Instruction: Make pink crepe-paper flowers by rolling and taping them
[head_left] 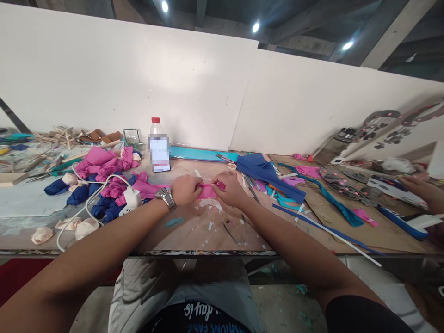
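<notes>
A bright pink strip of thin, soft sheet material (205, 191) lies low over the table in front of me. My left hand (186, 189), with a metal watch (165, 198) on its wrist, pinches the strip between thumb and fingers. Close beside it, my right hand (229, 188) pinches the strip's right end, where the edge looks folded or rolled. The strip runs out to the left behind my left wrist. Whether it is cloth, paper or foam I cannot tell.
Crumpled pink and blue bundles (100, 164) and a white charger (132, 198) with cable lie left. A phone (159, 155) leans against a red-capped bottle (156, 120). Blue sheet pieces (258, 169) and a long white strip (342, 236) are right. Another person's hand (421, 189) is far right.
</notes>
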Motion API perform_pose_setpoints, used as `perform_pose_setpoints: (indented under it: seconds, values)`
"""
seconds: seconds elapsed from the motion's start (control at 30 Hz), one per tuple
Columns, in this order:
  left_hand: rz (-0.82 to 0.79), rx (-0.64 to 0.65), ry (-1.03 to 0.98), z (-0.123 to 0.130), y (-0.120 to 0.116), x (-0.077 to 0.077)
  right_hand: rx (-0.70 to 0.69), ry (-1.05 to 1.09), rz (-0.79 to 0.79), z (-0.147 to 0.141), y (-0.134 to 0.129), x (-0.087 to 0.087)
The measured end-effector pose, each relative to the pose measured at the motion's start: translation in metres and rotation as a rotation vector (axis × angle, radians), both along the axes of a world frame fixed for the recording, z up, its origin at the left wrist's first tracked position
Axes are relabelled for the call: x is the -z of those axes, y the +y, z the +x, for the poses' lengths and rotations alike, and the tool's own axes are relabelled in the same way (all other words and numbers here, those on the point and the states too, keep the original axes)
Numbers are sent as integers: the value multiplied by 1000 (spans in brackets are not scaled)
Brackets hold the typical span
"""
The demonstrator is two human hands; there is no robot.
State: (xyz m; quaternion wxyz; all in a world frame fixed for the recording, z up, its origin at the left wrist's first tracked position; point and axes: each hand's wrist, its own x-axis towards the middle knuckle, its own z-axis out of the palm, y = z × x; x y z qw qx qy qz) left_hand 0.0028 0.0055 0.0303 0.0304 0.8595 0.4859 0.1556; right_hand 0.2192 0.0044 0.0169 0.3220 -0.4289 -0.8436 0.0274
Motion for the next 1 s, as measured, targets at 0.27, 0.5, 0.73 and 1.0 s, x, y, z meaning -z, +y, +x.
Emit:
perform_pose_setpoints:
  seconds: [0.27,0.5,0.73,1.0]
  values:
    - [-10,-57,3,-1,2,-2,3,-8,0,1,1,0]
    - [-30,-83,-4,0,2,-2,26,-3,-8,0,0,0]
    - [-28,-29,-42,-1,-1,-2,-53,-16,-4,1,0,1]
    - [2,84,-61,0,2,5,-26,-29,-21,0,0,1]
